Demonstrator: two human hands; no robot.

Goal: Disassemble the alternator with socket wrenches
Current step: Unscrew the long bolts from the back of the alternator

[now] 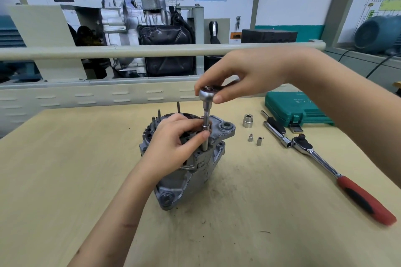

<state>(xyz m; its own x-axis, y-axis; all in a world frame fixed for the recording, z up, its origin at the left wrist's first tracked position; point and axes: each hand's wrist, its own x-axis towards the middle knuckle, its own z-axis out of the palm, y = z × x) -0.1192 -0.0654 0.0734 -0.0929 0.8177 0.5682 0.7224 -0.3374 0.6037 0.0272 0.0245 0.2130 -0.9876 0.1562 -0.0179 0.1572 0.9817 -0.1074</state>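
A grey alternator [191,171] stands upright on the wooden table [65,169], with thin studs rising from its far top edge. A small socket wrench [206,110] stands vertically on the alternator's top right; its extension and socket run down into the housing. My right hand [243,73] pinches the wrench's round ratchet head from above. My left hand [175,138] lies over the alternator's top and pinches the extension shaft between thumb and fingers. Most of the alternator's top face is hidden under that hand.
To the right lie a large socket [248,120], two small sockets [255,139], a black-handled extension bar [275,129], a large red-handled ratchet [345,178] and a green tool case [297,108]. A guard rail [152,50] and an engine display stand behind the table.
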